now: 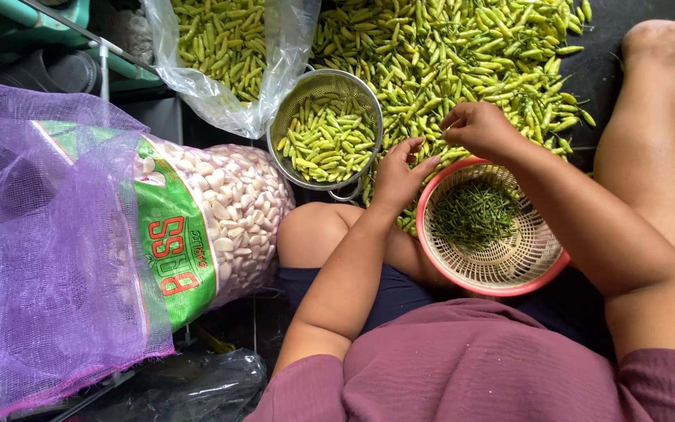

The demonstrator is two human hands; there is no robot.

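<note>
Left hand [397,173]: fingers loosely curled, pinching at a chili; exact hold cannot be told. Right hand [476,127]: fingers closed narrow on a chili at the heap's edge. Chili heap [462,55]: on the floor at 12 o'clock. Pink basket [544,266]: at 3 o'clock of the left hand, holding green stems [474,212]. Metal colander [294,100]: at 10 o'clock, holding chilies. Garlic sack [228,211]: at 9 o'clock.

Dark floor [634,23], daylight from above. Green metal rack [56,23] upper left; black plastic bag [197,383] on floor.
</note>
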